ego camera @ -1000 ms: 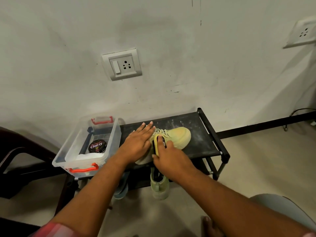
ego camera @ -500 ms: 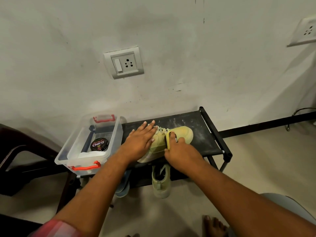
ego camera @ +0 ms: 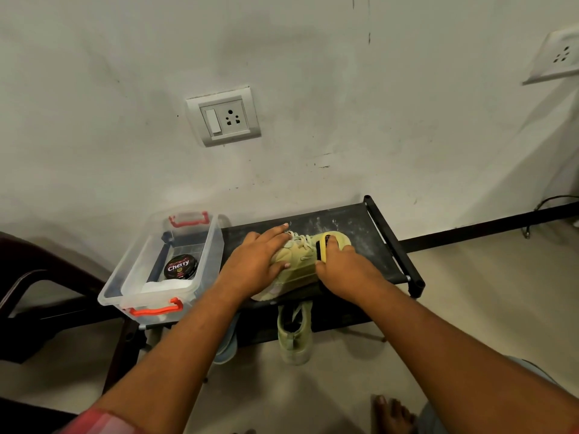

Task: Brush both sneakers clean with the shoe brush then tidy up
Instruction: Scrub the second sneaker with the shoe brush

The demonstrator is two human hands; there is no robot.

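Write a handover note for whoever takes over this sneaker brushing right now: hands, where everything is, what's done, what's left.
Left hand: flat, pressing the pale yellow-green sneaker down on top of the black rack.
Right hand: grips the yellow-backed, black-bristled shoe brush against that sneaker's upper, beside the laces.
Second matching sneaker: on the tier below.
Clear plastic box with red handles, open-topped, at the rack's left end, holds a round black Cherry polish tin.
Done: first sneaker's brushing underway; how clean, can't tell.
Left: finish it, brush the second, then tidy up.
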